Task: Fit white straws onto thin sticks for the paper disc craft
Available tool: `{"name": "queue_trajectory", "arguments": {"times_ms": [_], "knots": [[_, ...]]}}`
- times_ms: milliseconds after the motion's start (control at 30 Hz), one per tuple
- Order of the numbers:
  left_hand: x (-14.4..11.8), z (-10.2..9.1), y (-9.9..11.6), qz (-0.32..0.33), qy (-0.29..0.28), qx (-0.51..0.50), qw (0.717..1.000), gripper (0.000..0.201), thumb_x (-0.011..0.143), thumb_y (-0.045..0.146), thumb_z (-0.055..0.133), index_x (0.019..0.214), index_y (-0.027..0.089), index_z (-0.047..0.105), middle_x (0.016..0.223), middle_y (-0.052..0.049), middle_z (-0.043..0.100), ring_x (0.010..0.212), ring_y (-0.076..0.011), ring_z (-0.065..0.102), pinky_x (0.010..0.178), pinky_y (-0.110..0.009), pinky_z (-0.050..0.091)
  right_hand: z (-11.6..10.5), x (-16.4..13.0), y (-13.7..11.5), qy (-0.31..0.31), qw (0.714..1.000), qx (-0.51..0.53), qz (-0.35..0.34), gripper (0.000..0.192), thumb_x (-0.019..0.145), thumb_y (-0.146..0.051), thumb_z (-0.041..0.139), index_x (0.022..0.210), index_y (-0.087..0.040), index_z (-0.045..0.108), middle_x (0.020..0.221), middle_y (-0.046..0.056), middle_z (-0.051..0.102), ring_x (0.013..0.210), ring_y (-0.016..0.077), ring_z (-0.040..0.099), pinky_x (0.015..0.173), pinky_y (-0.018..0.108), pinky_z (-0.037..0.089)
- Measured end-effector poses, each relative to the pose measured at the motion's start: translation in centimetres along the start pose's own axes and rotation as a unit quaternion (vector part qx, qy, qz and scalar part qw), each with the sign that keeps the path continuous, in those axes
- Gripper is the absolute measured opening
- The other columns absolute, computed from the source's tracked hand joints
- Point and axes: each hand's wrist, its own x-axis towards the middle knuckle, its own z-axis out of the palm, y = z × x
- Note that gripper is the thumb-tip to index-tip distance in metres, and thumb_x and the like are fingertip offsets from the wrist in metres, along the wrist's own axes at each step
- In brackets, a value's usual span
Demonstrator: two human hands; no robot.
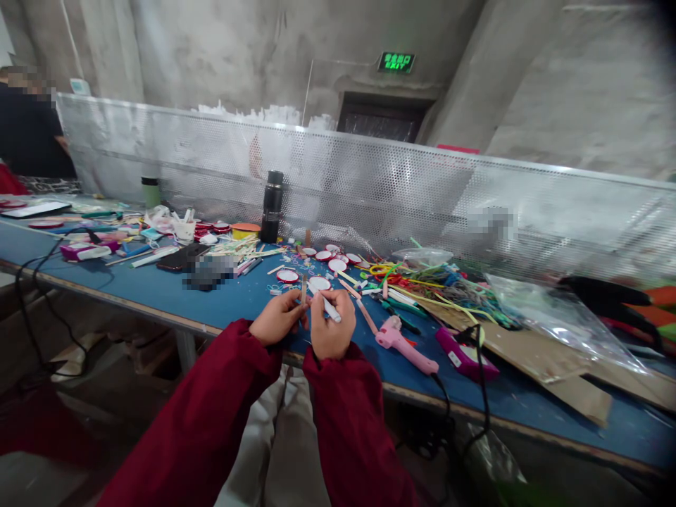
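My left hand (277, 318) is closed around a small, narrow wooden stick (304, 287) that stands up between thumb and fingers. Beside it, my right hand (334, 325) grips a white marker pen (332, 310), its tip end pointing toward the stick. Both hands are close together over the front edge of the blue table (211, 299). Just beyond the fingers lie round white discs with red rims (288, 276), one of them (320, 283) right behind the pen. Whether the pen touches the stick I cannot tell.
A pink glue gun (404, 345) with a cord lies right of my hands, near a purple box (467, 354). Tangled coloured cords (454, 289) and cardboard (533, 359) are farther right. A black bottle (272, 208) stands at the back; a phone (182, 257) lies left. A person (32, 130) is far left.
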Motion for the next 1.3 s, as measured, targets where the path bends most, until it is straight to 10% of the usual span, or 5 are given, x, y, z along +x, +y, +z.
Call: {"name": "queue_trajectory", "arguments": {"times_ms": [1300], "knots": [[-0.08,-0.06,-0.24,-0.003,0.008,0.0,1.0,0.04,0.092,0.054,0.063,0.1,0.016,0.06,0.064,0.002,0.064,0.045,-0.0101,0.05,0.047,-0.023,0.033,0.01,0.08,-0.06,-0.001,1.0,-0.019,0.007,0.016,0.093,-0.034,0.058,0.083,-0.022,0.062,0.077,0.002,0.068,0.075,0.0208,0.063,0.078,0.036,0.046]]}}
